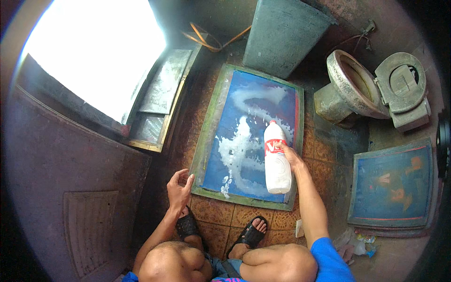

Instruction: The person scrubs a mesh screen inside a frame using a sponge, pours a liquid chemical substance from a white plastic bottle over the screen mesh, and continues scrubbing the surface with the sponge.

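Observation:
My right hand (290, 155) grips a white plastic bottle (277, 172) with a red cap and a red label bearing writing. The bottle is over the right side of a screen-printing frame (243, 202) that lies flat on the tiled floor. White liquid (234, 141) is spread in splashes and streaks across the frame's blue mesh (213, 169). Near the frame's lower left corner, my left hand (180, 188) hangs with fingers loosely curled and apart, holding nothing.
A toilet (352, 84) with a raised seat stands at the right. Below it, more screen frames (391, 187) lean by the wall. A grey panel (285, 35) rises behind the screen. At left are a door (91, 190) and a wooden-edged frame (158, 137). An orange hose (225, 44) lies behind.

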`<state>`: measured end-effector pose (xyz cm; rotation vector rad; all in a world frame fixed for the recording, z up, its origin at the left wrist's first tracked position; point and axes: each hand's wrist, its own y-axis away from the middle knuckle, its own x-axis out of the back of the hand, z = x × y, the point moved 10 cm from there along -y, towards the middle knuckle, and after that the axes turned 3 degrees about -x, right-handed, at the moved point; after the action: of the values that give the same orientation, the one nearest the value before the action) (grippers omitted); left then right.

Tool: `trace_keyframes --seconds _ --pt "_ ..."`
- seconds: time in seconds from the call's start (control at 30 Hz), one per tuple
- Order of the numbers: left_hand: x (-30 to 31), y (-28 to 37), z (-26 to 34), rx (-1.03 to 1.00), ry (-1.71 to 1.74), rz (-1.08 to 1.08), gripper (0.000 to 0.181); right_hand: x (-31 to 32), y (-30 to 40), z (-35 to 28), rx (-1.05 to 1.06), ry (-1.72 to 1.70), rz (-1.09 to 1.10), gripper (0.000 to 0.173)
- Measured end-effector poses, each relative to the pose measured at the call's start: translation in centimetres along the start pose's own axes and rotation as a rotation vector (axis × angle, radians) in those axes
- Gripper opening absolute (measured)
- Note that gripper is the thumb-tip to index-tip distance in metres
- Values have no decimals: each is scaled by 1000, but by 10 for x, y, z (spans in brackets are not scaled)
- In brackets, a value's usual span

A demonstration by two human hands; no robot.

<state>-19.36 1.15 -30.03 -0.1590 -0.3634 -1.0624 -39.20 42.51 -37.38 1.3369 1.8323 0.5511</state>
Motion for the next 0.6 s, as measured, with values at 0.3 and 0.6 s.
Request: trace_keyframes --seconds 0.3,0.6 --pt "24 2 -1 52 -49 40 33 23 -18 -18 72 122 160 52" --pt "19 -2 18 -41 -119 -29 37 -3 57 19 319 273 203 50"
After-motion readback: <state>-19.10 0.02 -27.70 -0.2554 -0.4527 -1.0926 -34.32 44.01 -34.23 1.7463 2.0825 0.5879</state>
